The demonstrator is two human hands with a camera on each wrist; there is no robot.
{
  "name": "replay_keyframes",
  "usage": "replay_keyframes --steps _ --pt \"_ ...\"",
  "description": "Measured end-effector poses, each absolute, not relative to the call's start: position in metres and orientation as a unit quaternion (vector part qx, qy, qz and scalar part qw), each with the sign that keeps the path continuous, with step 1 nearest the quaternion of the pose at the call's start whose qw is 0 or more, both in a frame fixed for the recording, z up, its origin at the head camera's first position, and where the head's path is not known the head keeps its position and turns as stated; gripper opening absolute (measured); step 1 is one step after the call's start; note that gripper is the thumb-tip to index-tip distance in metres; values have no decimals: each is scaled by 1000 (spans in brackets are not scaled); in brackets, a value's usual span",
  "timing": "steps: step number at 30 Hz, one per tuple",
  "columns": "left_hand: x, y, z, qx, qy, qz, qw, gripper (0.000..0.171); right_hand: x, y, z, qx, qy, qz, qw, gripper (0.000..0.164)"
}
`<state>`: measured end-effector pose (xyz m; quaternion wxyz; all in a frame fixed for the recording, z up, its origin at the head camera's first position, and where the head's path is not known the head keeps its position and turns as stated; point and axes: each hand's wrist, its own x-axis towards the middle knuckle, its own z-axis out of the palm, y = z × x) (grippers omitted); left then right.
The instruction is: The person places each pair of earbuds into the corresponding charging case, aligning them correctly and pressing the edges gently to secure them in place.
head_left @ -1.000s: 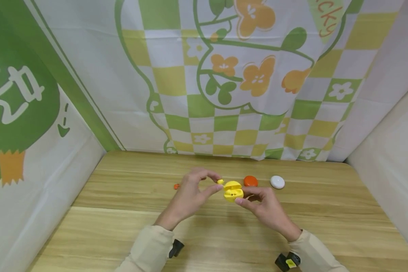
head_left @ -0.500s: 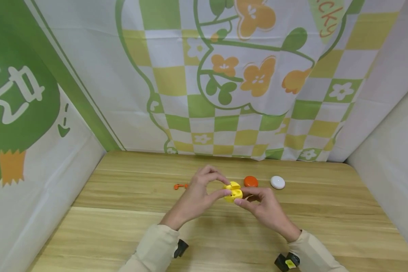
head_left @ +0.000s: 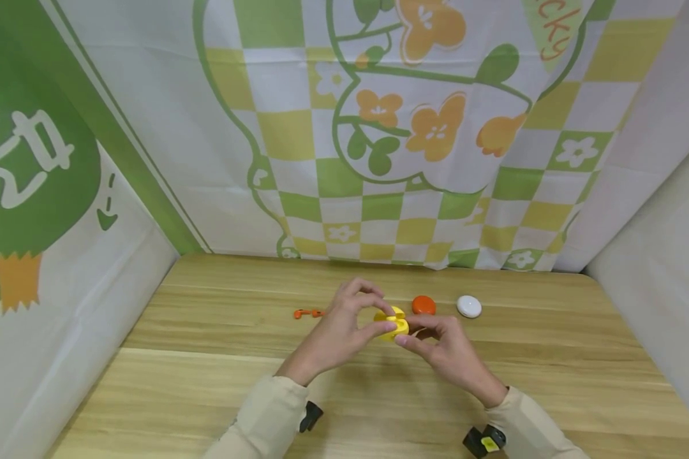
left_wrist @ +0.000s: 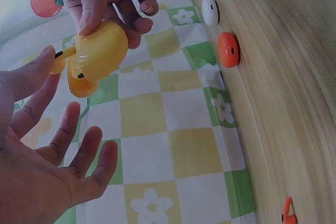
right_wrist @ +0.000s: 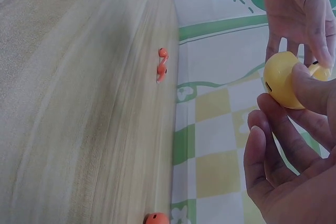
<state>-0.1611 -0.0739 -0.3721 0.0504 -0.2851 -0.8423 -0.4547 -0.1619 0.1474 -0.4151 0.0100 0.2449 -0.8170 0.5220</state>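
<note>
Over the table, my right hand (head_left: 444,354) grips a yellow earbud case (left_wrist: 105,51) whose lid stands raised. Between thumb and index finger my left hand (head_left: 341,328) pinches a yellow earbud (left_wrist: 61,62), its stem at the mouth of the case. The left wrist view shows the other left fingers spread apart. From the right wrist, the case (right_wrist: 281,80) sits between thumb and fingers, and the earbud (right_wrist: 319,72) is partly covered by the left fingertips. How deep the stem reaches into the case is hard to tell.
Two orange earbuds (head_left: 307,313) lie on the wooden table (head_left: 224,363) left of the hands. Behind the right hand sit a closed orange case (head_left: 423,305) and a white case (head_left: 469,307). A patterned cloth (head_left: 298,137) hangs along the table's back edge.
My left hand has moved right, bringing the yellow earbud from beside the case to its opening. More of the orange earbuds now shows. The right hand stays almost still.
</note>
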Motion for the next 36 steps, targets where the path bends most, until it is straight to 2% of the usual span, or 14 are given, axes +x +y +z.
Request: replay_keyframes --steps 21,30,36 --pt "-159 -68 -371 -309 -869 -376 84 12 -162 146 -415 266 -809 524 28 16" --pt "-158 -65 -373 -294 -866 -390 106 6 -160 146 -413 264 -805 531 19 18" --pt "-159 -68 -372 -286 -851 -427 106 11 -161 147 -413 249 -810 530 14 21"
